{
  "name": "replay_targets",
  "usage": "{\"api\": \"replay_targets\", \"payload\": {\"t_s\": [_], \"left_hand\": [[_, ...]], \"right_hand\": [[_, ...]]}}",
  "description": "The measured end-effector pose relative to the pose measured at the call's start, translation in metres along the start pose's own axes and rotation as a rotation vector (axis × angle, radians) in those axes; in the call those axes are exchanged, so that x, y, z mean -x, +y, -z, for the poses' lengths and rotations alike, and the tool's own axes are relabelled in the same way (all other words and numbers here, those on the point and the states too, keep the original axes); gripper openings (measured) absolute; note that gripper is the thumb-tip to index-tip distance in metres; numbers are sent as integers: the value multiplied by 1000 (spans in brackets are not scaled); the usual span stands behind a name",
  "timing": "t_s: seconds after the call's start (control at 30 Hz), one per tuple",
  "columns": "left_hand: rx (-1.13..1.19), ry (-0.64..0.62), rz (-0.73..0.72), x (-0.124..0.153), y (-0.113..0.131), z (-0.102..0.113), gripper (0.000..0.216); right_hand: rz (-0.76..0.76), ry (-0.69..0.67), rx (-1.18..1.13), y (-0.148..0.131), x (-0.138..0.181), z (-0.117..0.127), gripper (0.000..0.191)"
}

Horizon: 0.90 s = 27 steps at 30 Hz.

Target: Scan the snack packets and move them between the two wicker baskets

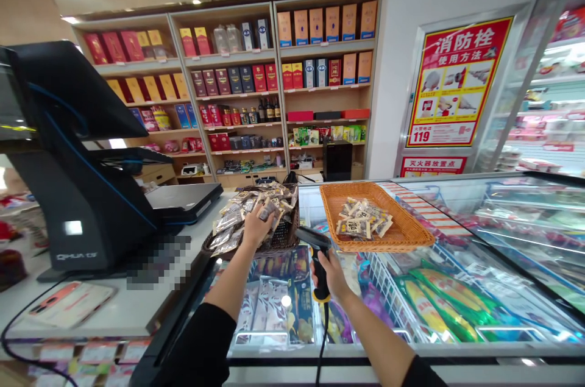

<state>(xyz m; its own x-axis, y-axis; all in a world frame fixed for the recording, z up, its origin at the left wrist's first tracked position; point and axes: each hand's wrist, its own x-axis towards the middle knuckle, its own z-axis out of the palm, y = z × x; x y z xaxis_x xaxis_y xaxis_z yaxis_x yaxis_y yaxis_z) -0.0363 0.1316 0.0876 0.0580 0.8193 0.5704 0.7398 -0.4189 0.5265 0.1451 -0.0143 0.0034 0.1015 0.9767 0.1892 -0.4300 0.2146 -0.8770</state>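
Observation:
My left hand (256,225) reaches into a dark wicker basket (278,242) heaped with small snack packets (237,210), its fingers closed on one packet (267,210). My right hand (331,274) grips a black barcode scanner (315,247) by its handle, head aimed toward the dark basket; its cable (321,338) hangs down. To the right, an orange wicker tray (402,237) holds several similar packets (363,219). Both baskets rest on the glass lid of a chest freezer (457,241).
A black checkout terminal (77,161) stands on the counter (119,308) at left, with a phone (68,298) lying near its cable. The freezer holds ice-cream packs. Shelves of boxed goods (256,82) line the back wall. A red fire-hydrant poster (457,79) hangs at right.

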Motion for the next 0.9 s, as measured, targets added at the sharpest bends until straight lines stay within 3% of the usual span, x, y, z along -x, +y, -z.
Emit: {"api": "replay_targets", "payload": {"t_s": [0.2,0.33,0.43,0.57,0.67,0.77,0.9], "left_hand": [[340,-61,350,-4,13,-8,45],[683,-218,340,-1,19,-27,34],[789,-324,423,3,17,-34,38],[790,-494,424,7,18,-34,49],[754,-547,375,6,20,-36,36],[598,-456,328,4,18,-35,21],[146,-303,182,3,13,-27,16]], "right_hand": [[187,54,298,-20,4,6,30],[247,73,406,-26,6,6,25],[272,112,417,-25,6,6,26],[267,95,414,-24,5,6,27],[276,101,417,-24,5,7,30],[293,99,450,-23,6,8,31],[314,36,507,-24,9,9,30]]}}
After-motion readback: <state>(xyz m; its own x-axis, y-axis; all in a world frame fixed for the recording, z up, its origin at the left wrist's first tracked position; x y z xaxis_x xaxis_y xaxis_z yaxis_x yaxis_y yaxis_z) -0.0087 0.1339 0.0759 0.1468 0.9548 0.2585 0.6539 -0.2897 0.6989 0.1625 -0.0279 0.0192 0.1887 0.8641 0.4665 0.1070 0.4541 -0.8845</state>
